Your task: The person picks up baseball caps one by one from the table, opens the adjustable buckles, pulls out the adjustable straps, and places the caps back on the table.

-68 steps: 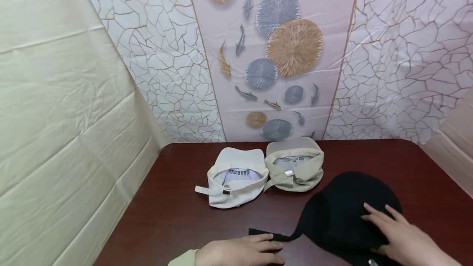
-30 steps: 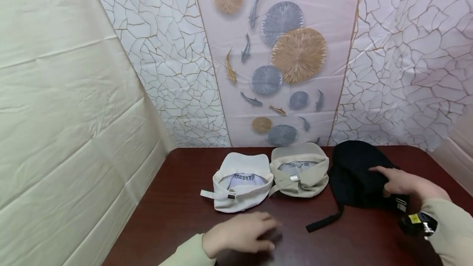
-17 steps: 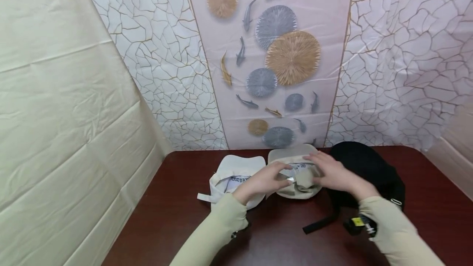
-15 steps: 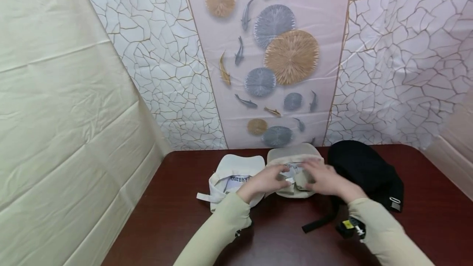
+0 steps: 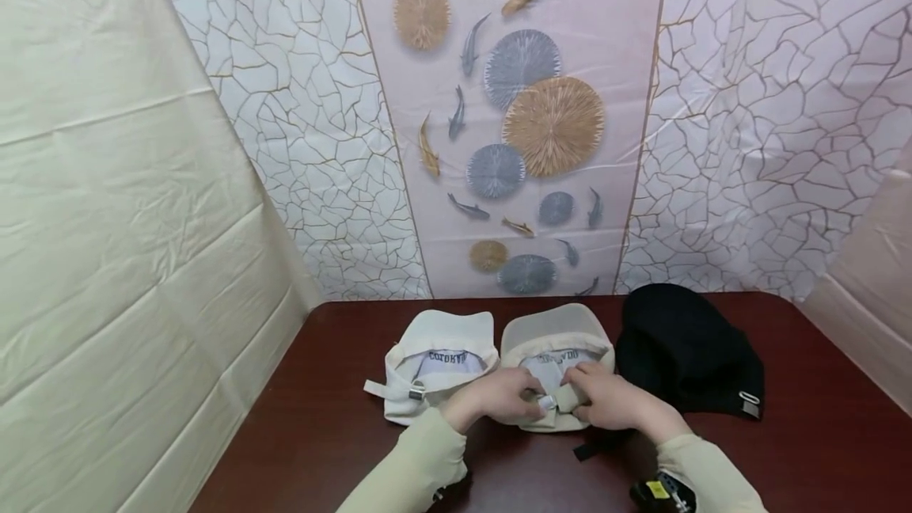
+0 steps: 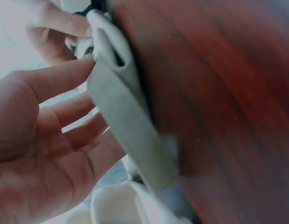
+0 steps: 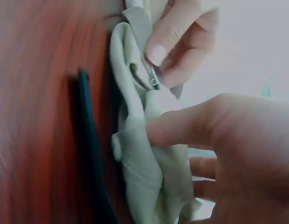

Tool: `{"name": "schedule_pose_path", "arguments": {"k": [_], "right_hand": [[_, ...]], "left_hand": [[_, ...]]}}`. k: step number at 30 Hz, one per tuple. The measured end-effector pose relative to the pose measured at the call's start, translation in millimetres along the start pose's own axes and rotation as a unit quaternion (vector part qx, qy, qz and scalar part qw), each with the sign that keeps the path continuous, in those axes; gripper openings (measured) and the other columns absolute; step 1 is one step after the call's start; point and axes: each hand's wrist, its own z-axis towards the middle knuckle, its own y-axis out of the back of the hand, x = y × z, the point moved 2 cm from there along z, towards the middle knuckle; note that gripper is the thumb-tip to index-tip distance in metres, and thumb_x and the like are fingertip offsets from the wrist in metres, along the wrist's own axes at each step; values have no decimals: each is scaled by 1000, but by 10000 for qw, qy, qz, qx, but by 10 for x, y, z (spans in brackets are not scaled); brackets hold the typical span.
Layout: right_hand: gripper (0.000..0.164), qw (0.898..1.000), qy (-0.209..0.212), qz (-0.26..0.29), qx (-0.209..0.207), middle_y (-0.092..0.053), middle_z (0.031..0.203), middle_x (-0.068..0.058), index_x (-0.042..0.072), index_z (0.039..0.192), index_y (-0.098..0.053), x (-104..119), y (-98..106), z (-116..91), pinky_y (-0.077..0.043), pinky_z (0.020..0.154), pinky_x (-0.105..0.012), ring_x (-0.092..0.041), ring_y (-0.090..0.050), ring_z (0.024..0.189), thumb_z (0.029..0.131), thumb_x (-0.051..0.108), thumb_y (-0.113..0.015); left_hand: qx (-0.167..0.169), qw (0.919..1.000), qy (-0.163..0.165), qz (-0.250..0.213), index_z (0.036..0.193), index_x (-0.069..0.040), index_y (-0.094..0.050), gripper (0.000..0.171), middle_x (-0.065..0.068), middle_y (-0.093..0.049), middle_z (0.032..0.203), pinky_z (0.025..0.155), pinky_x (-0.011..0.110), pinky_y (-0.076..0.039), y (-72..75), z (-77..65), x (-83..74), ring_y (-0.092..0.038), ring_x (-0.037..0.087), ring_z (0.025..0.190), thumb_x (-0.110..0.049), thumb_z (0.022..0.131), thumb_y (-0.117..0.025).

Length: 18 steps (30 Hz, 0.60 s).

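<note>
The beige baseball cap point(image 5: 552, 327) lies upside down in the middle of the row, its back opening toward me. My left hand point(image 5: 502, 396) pinches its back strap beside the metal buckle point(image 7: 154, 80). In the left wrist view the strap's loose end point(image 6: 135, 133) hangs past the fingers. My right hand point(image 5: 606, 398) pinches the cap's back edge, thumb outside; its fingers are partly hidden behind the cloth. To the left lies a white cap point(image 5: 449, 328), also upside down, partly covered by my left hand. A black cap point(image 5: 677, 347) lies at the right.
The caps lie along the far side of a dark red-brown table point(image 5: 313, 450). The black cap's strap point(image 5: 594, 447) reaches forward below my right hand. Patterned cloth point(image 5: 549, 125) hangs behind, with plain cream cloth point(image 5: 107, 260) at the left.
The black cap has moved from the front right to the back, beside the beige cap. My right hand has let go of it, and both hands have come to grip the beige cap.
</note>
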Motion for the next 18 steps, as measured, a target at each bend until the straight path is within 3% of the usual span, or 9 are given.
{"name": "schedule_pose_path", "arguments": {"k": [3,5,8,10,12,15,18], "right_hand": [[29,9996,-256,20,109,-58,110,-3,13,110,-65,94,-34,-32,-46,73,-42,-22,-55,95,85,14,-78],[28,9990,-424,-29,145,-59,107,1,17,107,-67,185,-36,-56,-44,81,-54,-21,-56,94,83,17,-80],[23,9983,-546,-143,129,-60,98,9,25,98,-69,337,-26,-98,-29,90,-77,-18,-57,93,80,19,-82],[21,9989,-400,-225,47,-57,90,14,28,91,-68,424,-17,-124,-16,93,-84,-14,-57,90,79,20,-83],[21,9993,-198,-329,0,-55,82,18,29,84,-65,494,-2,-144,-12,93,-86,-10,-55,86,79,19,-82],[22,9986,98,-522,-71,-52,76,21,30,80,-62,583,53,-178,-16,90,-87,-5,-53,81,80,19,-81],[20,9973,230,-651,-244,-55,81,22,31,85,-64,656,142,-228,-31,88,-79,-3,-53,79,82,20,-81]], "left_hand": [[211,9992,-327,33,108,-10,-75,17,-7,-64,92,73,14,-41,4,-85,-26,-53,2,79,-13,98,-60],[285,9985,-477,31,104,-10,-75,17,-9,-63,87,71,12,-41,5,-159,-41,-53,1,75,-8,97,-59],[284,9985,-467,4,103,-13,-75,16,-12,-63,86,72,10,-41,3,-296,-58,-52,-1,74,-9,94,-62],[196,9988,-434,-58,101,-14,-75,14,-15,-62,85,72,10,-41,2,-389,-74,-53,-2,74,-10,93,-64],[52,9990,-426,-116,96,-16,-74,11,-16,-61,83,71,10,-41,12,-475,-102,-52,-3,74,-11,92,-65],[-224,9982,-459,-305,91,-17,-71,8,-17,-57,78,67,10,-40,60,-595,-154,-50,-4,71,-11,92,-66],[-473,9960,-508,-566,91,-18,-69,10,-16,-54,76,64,11,-40,153,-710,-219,-47,-4,68,-12,96,-64]]}}
